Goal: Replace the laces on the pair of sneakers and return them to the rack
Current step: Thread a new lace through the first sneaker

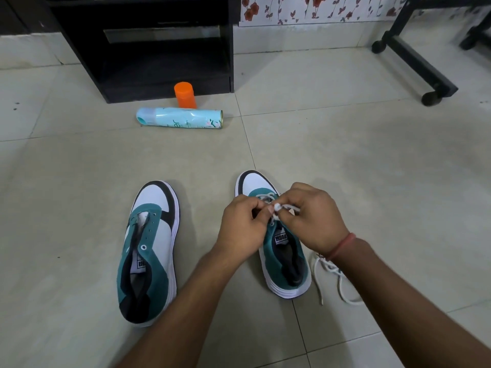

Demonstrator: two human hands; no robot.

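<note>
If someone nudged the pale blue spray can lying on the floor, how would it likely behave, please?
The spray can lies on its side on smooth floor tiles, so it would probably roll. The orange cap standing just behind might stop it. It looks like thin metal, likely light.

— Teal-and-white canvas left sneaker (148, 251)?
— Unlaced, flat on the tiled floor, toe pointing away.
— Matching right sneaker (281, 251)?
— Just beside, partly threaded with white lace (288, 207); loose white lace (332, 277) alongside.

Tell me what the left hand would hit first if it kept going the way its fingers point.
The left hand points right, toward the right hand; it would likely meet those fingers and the white lace pinched between them.
</note>
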